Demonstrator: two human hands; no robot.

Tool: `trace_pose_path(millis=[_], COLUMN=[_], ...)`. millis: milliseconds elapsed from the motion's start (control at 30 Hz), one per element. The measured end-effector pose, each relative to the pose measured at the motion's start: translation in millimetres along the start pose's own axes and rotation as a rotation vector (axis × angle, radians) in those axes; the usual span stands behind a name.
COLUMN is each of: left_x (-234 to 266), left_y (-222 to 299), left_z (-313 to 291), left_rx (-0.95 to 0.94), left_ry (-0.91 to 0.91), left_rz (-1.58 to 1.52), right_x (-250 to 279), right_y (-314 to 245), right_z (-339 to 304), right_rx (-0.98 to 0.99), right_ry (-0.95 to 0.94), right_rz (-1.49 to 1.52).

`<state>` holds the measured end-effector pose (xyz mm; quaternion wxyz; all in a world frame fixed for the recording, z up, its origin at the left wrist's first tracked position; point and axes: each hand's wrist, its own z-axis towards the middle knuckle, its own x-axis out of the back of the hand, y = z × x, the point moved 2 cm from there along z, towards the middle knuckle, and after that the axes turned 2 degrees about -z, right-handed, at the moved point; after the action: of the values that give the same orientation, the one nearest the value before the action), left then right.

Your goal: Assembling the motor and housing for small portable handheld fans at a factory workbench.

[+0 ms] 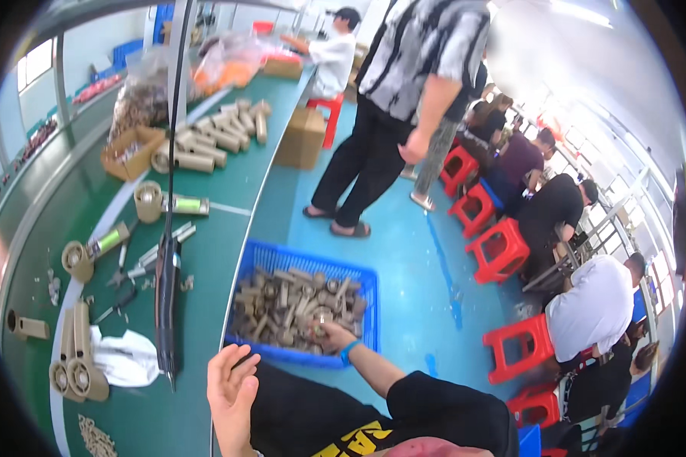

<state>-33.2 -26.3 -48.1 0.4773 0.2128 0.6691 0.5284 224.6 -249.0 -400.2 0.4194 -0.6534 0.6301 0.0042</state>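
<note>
At 7 o'clock I see a basket (371,312) in strong blue, full of tan and grey-brown parts (286,301). I make out a blue wristband (350,351) at 6, and nearby a black shirt (312,400) with yellow lettering (362,440). Around 9 my feed gives a green desk (206,305) with a pale stripe (117,209), where a tan tube carries a lime-green patch (187,205). I read the driver (166,301) at 8 as black, the wrapper (126,362) as white. At 11 I get a brown box (301,137) and a bag (229,74) showing orange. The floor (411,305) is turquoise, the stools (543,337) from 2 to 4 red. At 1 I find a top (423,53) patterned black, grey and white; at 12, black trousers (358,152).
</note>
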Motion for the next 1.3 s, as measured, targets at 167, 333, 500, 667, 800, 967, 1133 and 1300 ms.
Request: trace_pose_path(millis=[167, 333, 500, 667, 800, 967, 1133, 1300], left_x=[8.1, 12.6, 11.9, 8.4, 5.5, -2.4, -7.1, -2.1], left_y=[15.4, 1.2, -45.0, -102.0, -116.4, -110.3, -89.8, -60.2], left_z=[17.7, 29.9, 23.1, 24.2, 28.8, 26.9, 24.3, 7.1], left_rx=[-0.05, -0.031, 0.149, 0.234, 0.381, 0.263, 0.159, 0.16], left_ry=[0.022, -0.009, -0.034, 0.042, 0.04, 0.061, 0.043, 0.024], left_rz=[0.021, -0.011, 0.107, 0.044, -0.234, -0.284, -0.251, -0.32], right_x=[-61.6, -116.9, -175.0, -210.8, -225.8, -220.5, -223.1, -229.1], right_y=[4.8, -14.9, -17.4, -6.8, 0.7, 11.3, 3.4, -28.2], right_z=[-50.4, -104.7, -151.8, -171.5, -188.8, -187.4, -188.6, -201.9], right_rx=[0.07, 0.18, 0.274, 0.369, 0.447, 0.566, 0.856, 0.601], right_ry=[-0.003, -0.055, -0.097, -0.198, -0.178, -0.071, 0.098, 0.058], right_rz=[-0.216, -0.308, -0.362, -0.373, -0.376, -0.389, -0.533, -0.331])
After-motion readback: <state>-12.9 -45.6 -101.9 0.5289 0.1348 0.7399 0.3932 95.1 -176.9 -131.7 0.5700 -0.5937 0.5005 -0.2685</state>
